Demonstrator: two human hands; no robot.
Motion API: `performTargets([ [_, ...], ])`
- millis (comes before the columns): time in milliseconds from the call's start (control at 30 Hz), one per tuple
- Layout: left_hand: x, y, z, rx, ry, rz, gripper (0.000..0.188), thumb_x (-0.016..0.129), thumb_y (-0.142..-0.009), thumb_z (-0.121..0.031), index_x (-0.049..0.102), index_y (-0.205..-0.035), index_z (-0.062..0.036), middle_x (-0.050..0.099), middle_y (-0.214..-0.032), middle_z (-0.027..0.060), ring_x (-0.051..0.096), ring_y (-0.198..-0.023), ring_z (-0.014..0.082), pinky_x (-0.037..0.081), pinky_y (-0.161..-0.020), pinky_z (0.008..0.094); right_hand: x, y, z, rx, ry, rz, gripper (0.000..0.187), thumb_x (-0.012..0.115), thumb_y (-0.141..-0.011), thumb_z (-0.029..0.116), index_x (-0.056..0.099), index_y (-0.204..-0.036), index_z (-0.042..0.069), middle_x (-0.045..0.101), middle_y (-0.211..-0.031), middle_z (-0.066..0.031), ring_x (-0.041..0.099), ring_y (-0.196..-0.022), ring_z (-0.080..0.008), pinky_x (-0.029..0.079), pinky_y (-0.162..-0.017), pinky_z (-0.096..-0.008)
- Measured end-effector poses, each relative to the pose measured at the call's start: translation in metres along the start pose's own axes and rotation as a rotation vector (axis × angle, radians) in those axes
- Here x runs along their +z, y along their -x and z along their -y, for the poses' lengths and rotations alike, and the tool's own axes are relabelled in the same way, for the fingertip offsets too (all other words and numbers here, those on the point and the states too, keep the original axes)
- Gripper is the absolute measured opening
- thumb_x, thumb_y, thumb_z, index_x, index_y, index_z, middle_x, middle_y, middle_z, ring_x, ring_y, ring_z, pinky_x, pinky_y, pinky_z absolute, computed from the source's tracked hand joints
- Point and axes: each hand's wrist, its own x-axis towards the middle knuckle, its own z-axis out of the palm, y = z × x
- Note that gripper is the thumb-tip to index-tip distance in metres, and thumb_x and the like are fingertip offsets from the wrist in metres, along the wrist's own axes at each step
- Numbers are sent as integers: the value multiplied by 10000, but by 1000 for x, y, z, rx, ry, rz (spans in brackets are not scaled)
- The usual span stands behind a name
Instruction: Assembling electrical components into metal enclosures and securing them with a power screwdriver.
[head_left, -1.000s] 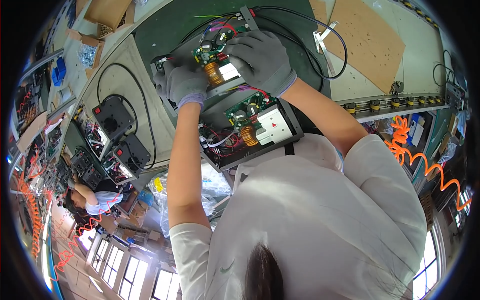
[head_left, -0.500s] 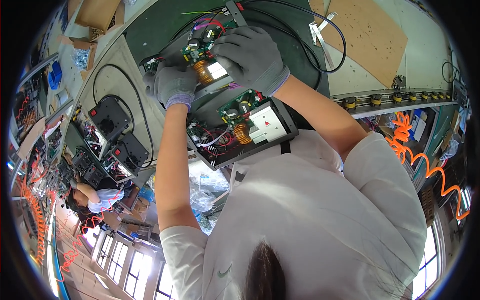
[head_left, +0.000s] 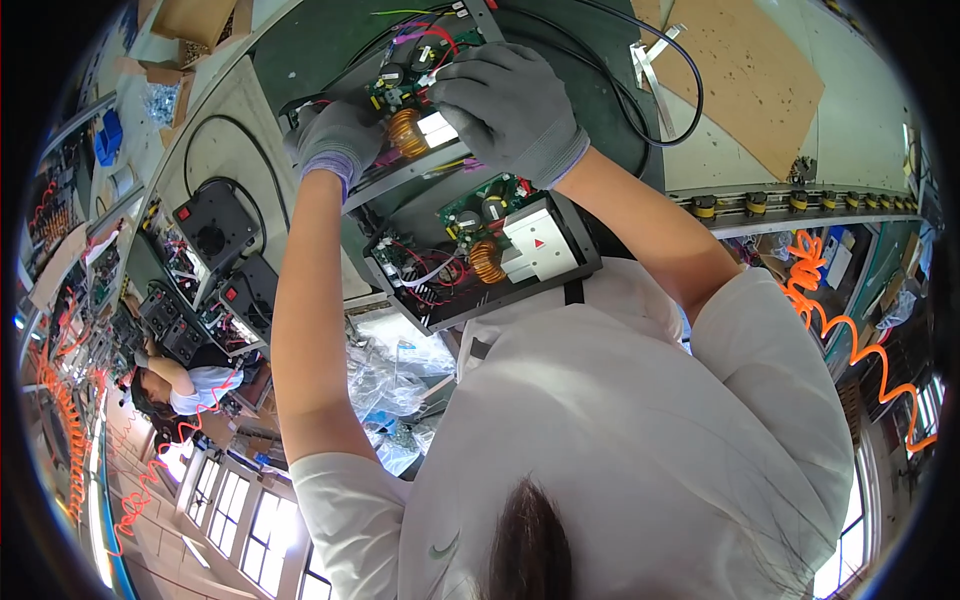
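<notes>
Over the desk [head_left: 300, 50], left hand [head_left: 338, 138] shifts forward left of the far copper coil [head_left: 406, 132], right hand [head_left: 515, 110] stays right, handling evidently ongoing, fingers' hold indeterminable.

Your pale surface [head_left: 868, 120] has got a dark green mat [head_left: 300, 50] with an open dark chassis [head_left: 400, 178] on it, plus looped black cable [head_left: 701, 97], a silvery bracket [head_left: 658, 90] and brown cardboard [head_left: 745, 80].

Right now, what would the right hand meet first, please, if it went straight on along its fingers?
Probably the upper green circuit board, near its black cylindrical capacitors, just left of the right hand; depth is unclear.
</notes>
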Motion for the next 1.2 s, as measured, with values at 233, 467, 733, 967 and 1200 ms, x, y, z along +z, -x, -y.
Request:
performTargets([
  [233,-4,28,-8,-33,-19,-145,300,632,-891,-402,746,-1134,-267,682,-1235,26,608,-1166,269,435,-997,423,5,1,-1,-20,2,-21,109,674,-833,209,679,-921,144,690,-921,-7,656,-952,-232,519,-847,-438],
  [467,6,15,-10,-81,55,-149,258,711,-725,-403,803,-907,-245,751,-987,21,639,-1105,236,312,-1037,462,1,1,-1,-7,3,-18,112,688,-814,193,687,-915,143,692,-921,-10,660,-931,-230,522,-845,-429],
  [733,-14,14,-28,-153,-2,-83,398,756,-679,-473,802,-901,-147,742,-1013,113,500,-1276,339,320,-1037,475,1,-2,3,-1,35,18,129,696,-793,187,690,-913,139,684,-900,-6,657,-916,-223,520,-845,-423],
  [967,-6,4,-12,10,-99,6,338,735,-760,-429,792,-982,-181,732,-1055,123,492,-1275,363,344,-1042,437,2,-5,4,-4,43,32,121,687,-797,189,691,-906,137,680,-913,0,652,-921,-208,513,-851,-417],
  [1200,-24,15,-13,21,-102,-135,222,725,-801,-408,792,-919,-232,749,-963,48,649,-1057,230,391,-952,389,3,-2,1,-20,69,31,117,686,-798,187,694,-907,145,681,-919,11,653,-924,-203,513,-844,-419],
])
